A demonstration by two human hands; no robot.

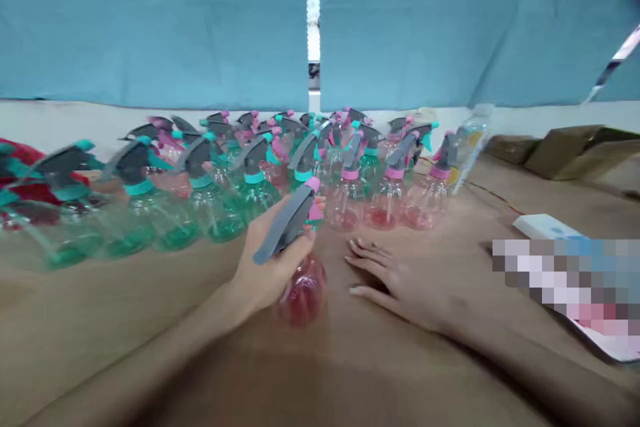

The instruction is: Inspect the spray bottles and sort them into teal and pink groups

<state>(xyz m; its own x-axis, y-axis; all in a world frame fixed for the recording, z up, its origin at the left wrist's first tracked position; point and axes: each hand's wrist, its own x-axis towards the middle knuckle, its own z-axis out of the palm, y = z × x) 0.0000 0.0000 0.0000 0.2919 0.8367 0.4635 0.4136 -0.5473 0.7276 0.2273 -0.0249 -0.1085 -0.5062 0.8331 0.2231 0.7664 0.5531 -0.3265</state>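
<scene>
My left hand [267, 263] is wrapped round the neck of a pink spray bottle [303, 293], just under its grey trigger head with a pink nozzle. The bottle is slightly tilted, and whether its base touches the table is hard to tell. To its right my right hand [387, 273] lies flat on the brown tabletop [370, 367], fingers spread, holding nothing. Beyond the hands stand rows of spray bottles. Green ones with teal collars, such as a green spray bottle [220, 213], fill the left, and pink ones, such as a pink-collared spray bottle [385, 210], stand right of centre.
A clear plastic bottle [470, 147] stands at the right end of the rows. Brown cardboard boxes [565, 150] sit at the back right. Nearer on the right is a white packet [545, 227], partly pixelated. A blue sheet [200, 27] hangs behind. Something red [30, 173] shows far left.
</scene>
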